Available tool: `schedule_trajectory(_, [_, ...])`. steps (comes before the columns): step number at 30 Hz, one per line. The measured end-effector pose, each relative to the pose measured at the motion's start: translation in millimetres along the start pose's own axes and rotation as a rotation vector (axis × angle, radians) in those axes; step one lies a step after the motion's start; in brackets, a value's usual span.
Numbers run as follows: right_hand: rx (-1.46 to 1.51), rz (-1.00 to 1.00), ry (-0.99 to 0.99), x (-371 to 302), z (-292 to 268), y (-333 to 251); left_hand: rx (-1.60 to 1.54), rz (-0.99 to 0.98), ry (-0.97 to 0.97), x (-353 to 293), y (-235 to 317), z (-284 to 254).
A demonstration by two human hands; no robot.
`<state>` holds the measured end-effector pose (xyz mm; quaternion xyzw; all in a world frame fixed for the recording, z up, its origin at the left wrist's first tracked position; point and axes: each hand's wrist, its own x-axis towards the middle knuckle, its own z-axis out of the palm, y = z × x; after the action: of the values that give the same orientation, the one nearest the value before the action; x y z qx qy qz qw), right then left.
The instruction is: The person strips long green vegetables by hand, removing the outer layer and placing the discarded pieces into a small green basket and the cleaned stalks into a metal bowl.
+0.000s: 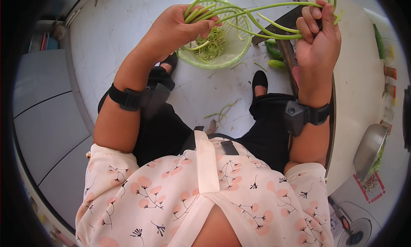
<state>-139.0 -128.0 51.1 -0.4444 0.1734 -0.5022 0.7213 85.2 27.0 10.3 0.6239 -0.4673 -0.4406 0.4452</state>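
My left hand (180,26) and my right hand (319,33) both grip a bunch of long thin green stems (257,16) stretched between them. The left fist closes around one end, directly above a light green plastic basket (239,48) on the floor. Inside that basket lies a heap of cut green stem pieces (212,43). My right hand holds the other end higher up, near the edge of a pale round table (359,84). Each wrist wears a black band with a small device.
Loose green scraps (222,112) lie on the white tiled floor between my black shoes (259,80). Cucumbers (276,56) sit by the table leg. A metal bowl (370,148) and small bottles stand on the table. A fan (357,234) stands at lower right.
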Motion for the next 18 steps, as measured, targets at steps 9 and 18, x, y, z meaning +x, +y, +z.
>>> schedule_trajectory(9, [-0.061,-0.046,-0.012,-7.4,6.2,-2.6,-0.093,-0.011,0.02,2.6,4.0,4.8])
schedule_trajectory(18, [-0.034,-0.037,-0.009,-15.3,15.2,0.7,-0.125,-0.009,0.127,6.7,5.2,8.4])
